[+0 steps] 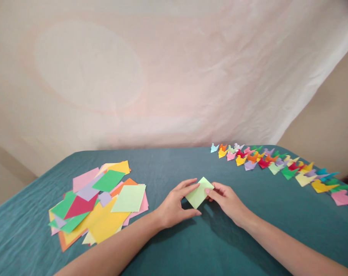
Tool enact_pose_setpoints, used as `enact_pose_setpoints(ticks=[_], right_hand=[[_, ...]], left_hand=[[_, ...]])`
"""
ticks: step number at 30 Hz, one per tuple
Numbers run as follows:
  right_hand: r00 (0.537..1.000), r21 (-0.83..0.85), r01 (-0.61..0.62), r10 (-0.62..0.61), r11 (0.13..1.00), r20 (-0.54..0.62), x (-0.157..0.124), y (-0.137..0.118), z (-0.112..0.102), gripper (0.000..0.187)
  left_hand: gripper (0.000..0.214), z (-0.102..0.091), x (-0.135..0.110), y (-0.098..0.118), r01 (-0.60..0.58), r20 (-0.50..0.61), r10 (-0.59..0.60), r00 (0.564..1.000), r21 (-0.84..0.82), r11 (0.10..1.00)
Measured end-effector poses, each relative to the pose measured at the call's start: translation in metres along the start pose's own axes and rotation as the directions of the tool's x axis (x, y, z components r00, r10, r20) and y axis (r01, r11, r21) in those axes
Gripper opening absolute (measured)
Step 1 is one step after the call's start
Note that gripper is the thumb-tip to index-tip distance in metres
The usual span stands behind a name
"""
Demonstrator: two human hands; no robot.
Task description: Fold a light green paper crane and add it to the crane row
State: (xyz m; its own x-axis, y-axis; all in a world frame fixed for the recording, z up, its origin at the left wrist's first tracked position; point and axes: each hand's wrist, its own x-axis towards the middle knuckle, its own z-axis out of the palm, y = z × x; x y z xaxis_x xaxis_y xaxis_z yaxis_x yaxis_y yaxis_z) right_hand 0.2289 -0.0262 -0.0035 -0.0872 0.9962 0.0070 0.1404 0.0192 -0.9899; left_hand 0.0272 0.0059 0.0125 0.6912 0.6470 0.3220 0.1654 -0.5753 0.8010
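Note:
A small light green paper square (197,194), turned like a diamond, is held just above the table in front of me. It looks folded, though its layers cannot be counted. My right hand (227,201) pinches its right corner between thumb and fingers. On the other side, my left hand (175,205) spans the square, its fingertips on the upper left edge and its thumb by the bottom corner. The fingertips behind the paper are hidden.
A loose pile of coloured paper sheets (105,218) lies at the left, a pale green sheet (128,198) on its right side. Rows of small folded paper birds (289,172) stand along the right. Dark green cloth (174,161) covers the table; a pale curtain (174,76) hangs behind.

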Motion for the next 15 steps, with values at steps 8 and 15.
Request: enact_pose_setpoints(ticks=[8, 15], right_hand=[[0.999, -0.073, 0.035, -0.035, 0.997, 0.007, -0.002, 0.001, 0.005, 0.030], [0.997, -0.114, 0.077, -0.073, 0.991, 0.034, -0.002, 0.005, 0.009, 0.028]], left_hand=[[0.063, 0.010, -0.002, 0.001, 0.035, -0.070, -0.026, 0.997, 0.124, 0.992], [0.058, 0.012, -0.003, -0.001, 0.087, -0.124, -0.068, 0.990, 0.160, 0.983]])
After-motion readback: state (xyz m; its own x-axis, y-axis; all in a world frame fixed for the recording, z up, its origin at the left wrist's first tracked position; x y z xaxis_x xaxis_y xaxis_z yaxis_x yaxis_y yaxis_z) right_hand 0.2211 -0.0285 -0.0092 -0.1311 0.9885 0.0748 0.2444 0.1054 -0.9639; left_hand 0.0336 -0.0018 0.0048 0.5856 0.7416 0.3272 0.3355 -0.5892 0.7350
